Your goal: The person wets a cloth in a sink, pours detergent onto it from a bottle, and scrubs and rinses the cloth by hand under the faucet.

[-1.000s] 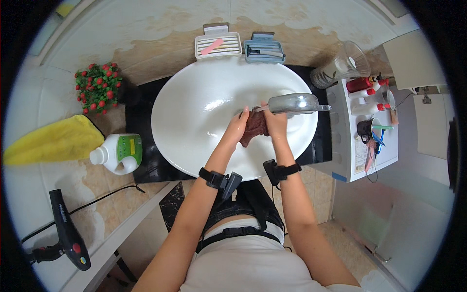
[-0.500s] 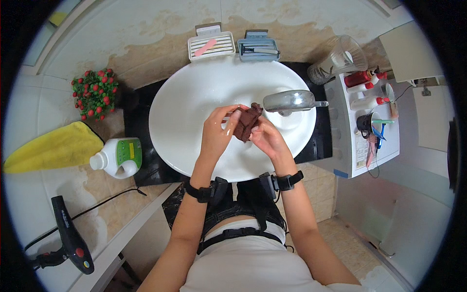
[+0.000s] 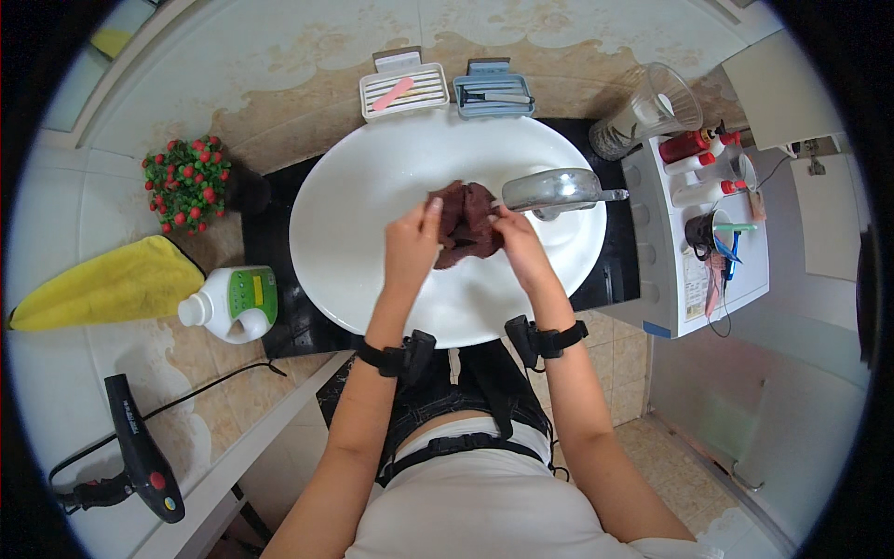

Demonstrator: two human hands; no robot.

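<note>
Both hands (image 3: 413, 244) (image 3: 521, 248), half-curled, hold a brown cloth (image 3: 477, 216) between them.

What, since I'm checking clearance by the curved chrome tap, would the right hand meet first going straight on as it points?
Probably the crumpled dark brown cloth; the right hand points forward and left. The tap seems right of that line, but depth is unclear.

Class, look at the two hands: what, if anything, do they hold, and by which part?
A brown cloth: the left hand grips its left edge, the right hand its right edge.
</note>
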